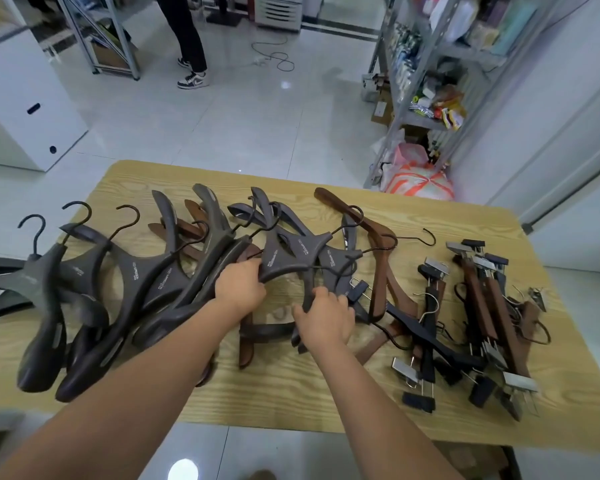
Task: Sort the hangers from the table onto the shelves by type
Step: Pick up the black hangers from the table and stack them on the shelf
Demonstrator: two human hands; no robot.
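The person stands at the near edge of a pale wood-grain table (291, 382), both bare forearms reaching out over it. The hangers all lie on the table, loosely grouped. A heap of broad-shouldered grey hangers (132, 285) covers the left side and the middle, their dark hooks pointing towards the far edge. Brown wooden hangers (378, 271) lie just right of centre, and some brown ones show under the grey heap too. Clip hangers (482, 306) with metal clamps are bunched at the right end, a black one among them. The left hand (239, 287) has its fingers curled over the lower edge of a grey hanger with pale lettering (281, 254) in the middle of the table and grips it. The right hand (323, 318), just beside it, has its fingers wrapped round the lower arm of a second grey hanger (331, 261), which overlaps the first. Whether either hanger is off the tabletop I cannot tell. Beyond the table's far right corner stands a metal shelf unit (413, 109) crowded with packets and bottles, with bulging bags (420, 183) on the floor at its foot. Across the glossy tiled floor, another person's legs (187, 43) in dark trousers and sneakers are near a second metal rack (101, 36), and a white cabinet (25, 109) sits at the left.
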